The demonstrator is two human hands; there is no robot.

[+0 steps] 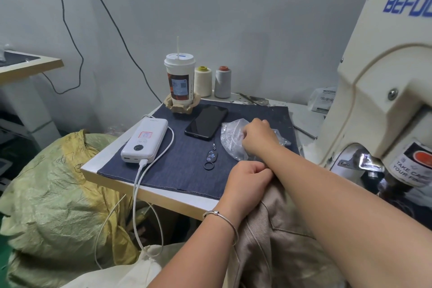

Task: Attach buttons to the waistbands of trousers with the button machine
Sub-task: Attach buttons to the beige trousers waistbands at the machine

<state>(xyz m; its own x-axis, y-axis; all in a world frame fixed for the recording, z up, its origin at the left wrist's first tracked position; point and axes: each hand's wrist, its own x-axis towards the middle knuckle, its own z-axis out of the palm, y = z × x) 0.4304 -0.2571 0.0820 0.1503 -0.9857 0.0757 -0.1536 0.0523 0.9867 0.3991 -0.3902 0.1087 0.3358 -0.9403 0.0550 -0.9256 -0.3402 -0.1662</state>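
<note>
Beige trousers [275,236] lie bunched over my lap at the table's front edge. My left hand [249,179] grips their upper edge with curled fingers. My right hand [258,138] reaches across into a crumpled clear plastic bag [230,140] on the dark blue cloth [187,161], its fingers curled inside the bag; what they hold is hidden. The cream button machine [378,91] rises at the right, its head [374,166] just right of my right forearm.
On the cloth lie a black phone [207,120], a white power bank [145,140] with a white cable, and a small key tag [211,158]. A lidded drink cup [180,77] and two thread spools [214,82] stand behind. Yellow-green sacks [58,194] fill the left floor.
</note>
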